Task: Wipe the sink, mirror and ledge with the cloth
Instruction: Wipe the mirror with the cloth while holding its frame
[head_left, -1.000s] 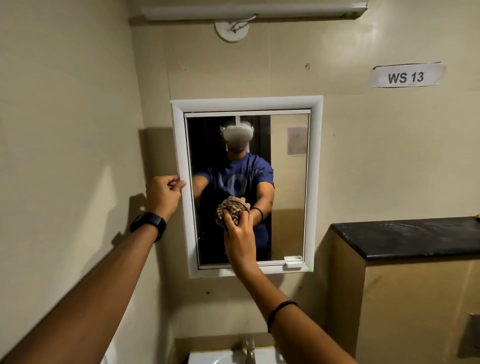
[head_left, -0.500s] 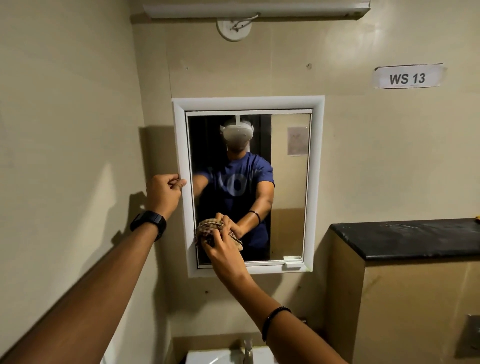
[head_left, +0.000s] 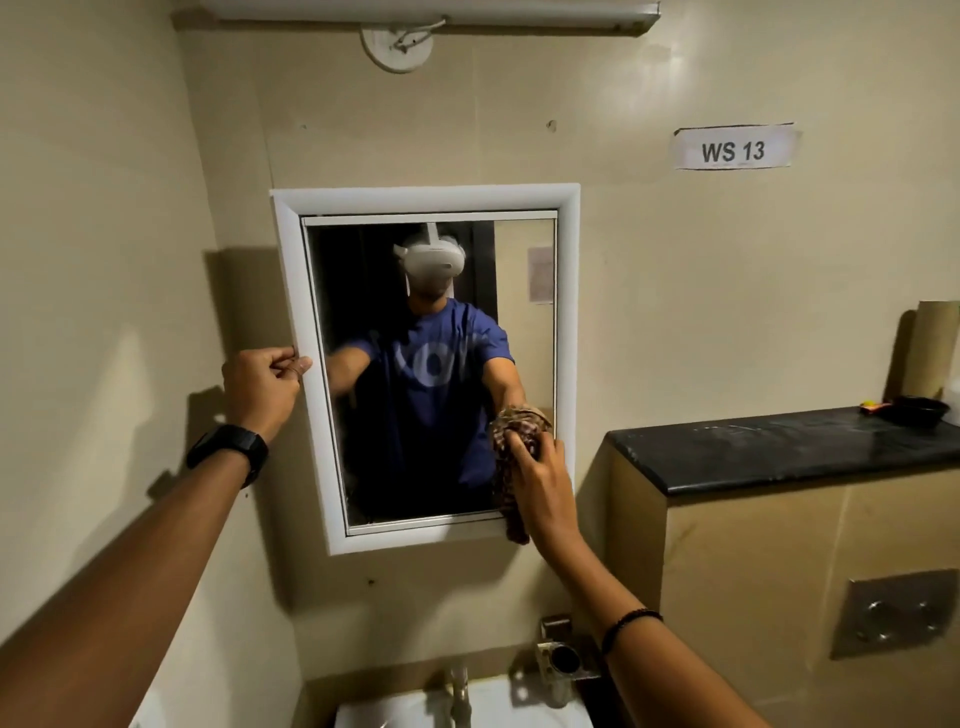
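A white-framed mirror (head_left: 332, 467) hangs on the beige wall ahead. My left hand (head_left: 262, 387) grips the frame's left edge with curled fingers. My right hand (head_left: 540, 480) holds a brown patterned cloth (head_left: 511, 441) bunched against the glass at the mirror's lower right corner; one end of the cloth hangs over the bottom frame. The black ledge (head_left: 779, 449) runs along the right wall at about the height of the cloth. Just the back rim of the white sink (head_left: 524, 706) shows at the bottom edge, with its tap (head_left: 458, 691).
A metal holder (head_left: 563, 665) is fixed to the wall above the sink's right side. On the ledge's far end lie a dark object (head_left: 919, 410) and a small yellow-red item (head_left: 868, 406), by a cardboard tube (head_left: 932, 348). A steel flush plate (head_left: 893, 613) sits below the ledge.
My right hand has carried the cloth from the mirror's lower left across the glass to its lower right corner. My left hand has stayed on the frame.
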